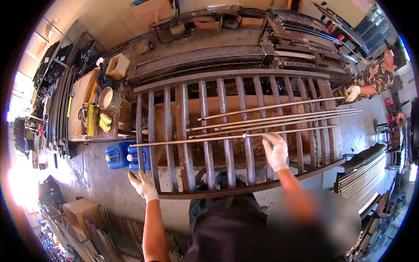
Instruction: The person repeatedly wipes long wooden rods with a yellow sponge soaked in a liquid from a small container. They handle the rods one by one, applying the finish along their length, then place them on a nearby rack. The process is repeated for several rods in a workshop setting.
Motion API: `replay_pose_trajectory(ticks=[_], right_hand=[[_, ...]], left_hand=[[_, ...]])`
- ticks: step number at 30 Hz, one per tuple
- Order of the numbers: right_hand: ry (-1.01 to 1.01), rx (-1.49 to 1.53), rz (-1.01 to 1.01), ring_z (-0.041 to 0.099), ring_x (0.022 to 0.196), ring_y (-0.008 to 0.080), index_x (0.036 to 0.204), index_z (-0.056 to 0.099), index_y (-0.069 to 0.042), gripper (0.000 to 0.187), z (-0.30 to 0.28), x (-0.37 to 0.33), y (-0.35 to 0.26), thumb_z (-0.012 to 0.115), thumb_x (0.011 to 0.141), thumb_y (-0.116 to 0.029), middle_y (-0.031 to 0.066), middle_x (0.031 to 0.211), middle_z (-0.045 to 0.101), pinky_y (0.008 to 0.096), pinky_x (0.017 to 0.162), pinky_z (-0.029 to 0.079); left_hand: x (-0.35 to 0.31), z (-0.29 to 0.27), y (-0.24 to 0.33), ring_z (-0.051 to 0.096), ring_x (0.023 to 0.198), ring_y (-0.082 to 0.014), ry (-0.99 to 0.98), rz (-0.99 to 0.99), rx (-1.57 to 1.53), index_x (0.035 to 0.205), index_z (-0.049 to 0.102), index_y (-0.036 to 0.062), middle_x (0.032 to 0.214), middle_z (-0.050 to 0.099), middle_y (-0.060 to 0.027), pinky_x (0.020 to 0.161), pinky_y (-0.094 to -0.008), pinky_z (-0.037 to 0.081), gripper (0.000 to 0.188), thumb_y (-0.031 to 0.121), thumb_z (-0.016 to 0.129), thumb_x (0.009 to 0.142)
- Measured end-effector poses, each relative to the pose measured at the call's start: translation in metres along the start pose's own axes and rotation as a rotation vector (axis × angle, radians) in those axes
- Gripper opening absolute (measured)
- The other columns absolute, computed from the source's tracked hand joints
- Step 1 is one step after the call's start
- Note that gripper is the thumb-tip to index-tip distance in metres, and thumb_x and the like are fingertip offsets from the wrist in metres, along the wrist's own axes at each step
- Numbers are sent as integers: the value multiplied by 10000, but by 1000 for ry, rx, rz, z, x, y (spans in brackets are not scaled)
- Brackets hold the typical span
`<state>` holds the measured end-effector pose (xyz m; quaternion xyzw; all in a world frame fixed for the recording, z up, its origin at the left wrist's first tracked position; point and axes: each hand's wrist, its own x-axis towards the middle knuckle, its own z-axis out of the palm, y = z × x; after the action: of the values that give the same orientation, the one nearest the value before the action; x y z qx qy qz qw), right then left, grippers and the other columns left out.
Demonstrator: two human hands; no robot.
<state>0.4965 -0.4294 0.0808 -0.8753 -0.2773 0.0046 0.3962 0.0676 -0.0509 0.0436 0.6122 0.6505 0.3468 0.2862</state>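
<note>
Several thin metal rods lie across a slatted steel rack in front of me. The nearest and longest rod reaches past the rack's left slats. My right hand, in a white knit glove, is just on the near side of this rod. Its fingers stretch toward the rod without wrapping round it; whether they touch is unclear. Beside the rack's near left corner is my left hand, also gloved, fingers apart and holding nothing. A co-worker's gloved hand is at the right end of the farthest rod.
Two blue jugs stand on the floor at the rack's left end. Beyond them is a bench with a round bowl and a yellow block. Stacked metal strips sit at right. A cardboard box is at lower left.
</note>
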Motion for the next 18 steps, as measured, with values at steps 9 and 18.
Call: replay_pose_trajectory(ticks=[9, 18], right_hand=[[-449, -403, -204, 765, 1117, 337, 1189, 840, -142, 419, 44, 55, -5, 885, 912, -453, 93, 1162, 801, 505, 992, 563], [18, -135, 322, 765, 1115, 413, 1259, 812, -78, 352, 88, -18, -46, 852, 983, -293, 187, 1218, 803, 511, 989, 602]], left_hand=[[15, 94, 112, 657, 1349, -420, -567, 855, 396, 1456, 701, 85, 1461, 710, -173, 1164, -536, 514, 513, 208, 844, 979], [-75, 193, 149, 704, 1183, -364, -970, 1187, 422, 1315, 736, 140, 1222, 731, -104, 990, -538, 568, 484, 333, 915, 910]])
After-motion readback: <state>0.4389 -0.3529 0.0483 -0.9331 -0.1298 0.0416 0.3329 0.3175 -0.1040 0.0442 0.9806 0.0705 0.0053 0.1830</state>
